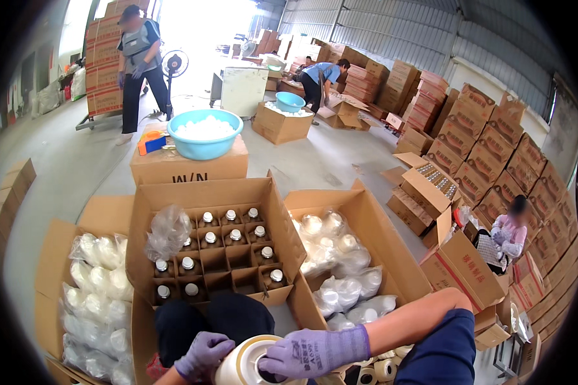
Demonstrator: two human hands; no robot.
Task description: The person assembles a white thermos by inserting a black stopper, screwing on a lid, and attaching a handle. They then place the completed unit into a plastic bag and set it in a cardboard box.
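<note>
Purple-gloved, grips gold-ringed white container (241,357) at six o'clock with right hand (309,353); rests curled left hand (205,354) at its nine o'clock. Cannot confirm left grip. Finds divided carton (205,195) at container's eleven o'clock.

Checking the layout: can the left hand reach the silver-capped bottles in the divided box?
Probably: the box is open above the bottles, though the knees stand between and the left hand is at the white container.

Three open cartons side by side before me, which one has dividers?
The middle carton: its dividers form a grid holding silver-capped bottles; the left carton and right carton hold clear-bagged white items.
</note>
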